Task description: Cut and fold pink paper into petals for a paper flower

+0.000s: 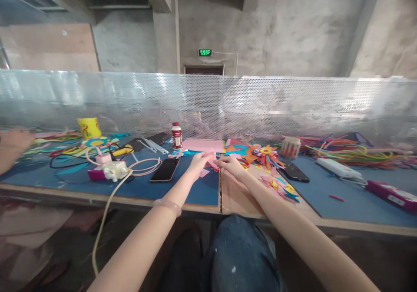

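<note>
Both hands meet over the middle of the table. Between the fingertips of my left hand [199, 162] is a small pink paper piece [211, 156], pinched near its top left. My right hand [230, 165] is closed at the lower right side of the same piece, its fingertips touching the paper. Just below the hands a pink scrap [204, 172] lies on the blue mat [198, 193]. Behind them rests a pink sheet [202, 145]. Orange and red paper pieces show beside my right hand, partly hidden by it.
Left are a black phone [165, 170], a power strip [97, 174] with cables, and a yellow cup [89, 128]. A red bottle [177, 136] stands behind. Right are paper flowers [267, 154], another phone [295, 172] and colourful strips [345, 152]. Another person's hand [14, 146] is far left.
</note>
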Motion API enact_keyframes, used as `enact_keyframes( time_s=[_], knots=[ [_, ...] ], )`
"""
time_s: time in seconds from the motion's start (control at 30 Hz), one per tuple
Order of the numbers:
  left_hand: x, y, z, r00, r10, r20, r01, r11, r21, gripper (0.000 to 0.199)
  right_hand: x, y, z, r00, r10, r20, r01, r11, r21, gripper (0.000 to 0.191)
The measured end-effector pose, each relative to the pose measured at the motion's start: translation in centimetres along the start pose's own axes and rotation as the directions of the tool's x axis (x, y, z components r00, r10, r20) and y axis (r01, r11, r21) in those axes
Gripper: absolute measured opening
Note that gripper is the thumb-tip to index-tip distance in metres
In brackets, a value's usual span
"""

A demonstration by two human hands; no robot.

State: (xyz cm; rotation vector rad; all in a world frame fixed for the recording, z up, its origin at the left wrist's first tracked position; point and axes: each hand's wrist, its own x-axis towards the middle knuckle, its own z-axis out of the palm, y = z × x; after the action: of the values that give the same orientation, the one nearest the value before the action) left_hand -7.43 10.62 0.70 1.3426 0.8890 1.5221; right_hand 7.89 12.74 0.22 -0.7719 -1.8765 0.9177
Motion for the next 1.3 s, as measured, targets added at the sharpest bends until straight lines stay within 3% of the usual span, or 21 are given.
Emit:
enact_keyframes(
  time_s=[0.13,0.27,0.8,1.3],
  knots=[
    [0.0,0.3,0.2,0.999,-0.046,0.018,0.047,0.999,-0.017,0.040,0.0,-0.1,-0.3,0.997,0.028,-0.073,-0.025,0.999,0.041,0.034],
    [0.1,0.1,0.0,0.998,-0.064,0.002,0.064,0.996,0.066,0.031,0.0,-0.5,-0.5,0.994,0.022,-0.109,-0.016,0.998,0.058,0.036],
    [0.0,0.0,-0.1,1.000,-0.027,0.001,0.027,0.992,0.123,0.025,-0.3,-0.3,-0.3,0.999,0.025,0.042,-0.025,1.000,0.003,0.037],
    [0.1,0.2,0.2,0.998,0.000,-0.060,0.005,0.997,0.080,0.022,-0.2,-0.1,-0.3,0.997,0.017,0.075,-0.017,1.000,-0.005,0.033]
  ],
)
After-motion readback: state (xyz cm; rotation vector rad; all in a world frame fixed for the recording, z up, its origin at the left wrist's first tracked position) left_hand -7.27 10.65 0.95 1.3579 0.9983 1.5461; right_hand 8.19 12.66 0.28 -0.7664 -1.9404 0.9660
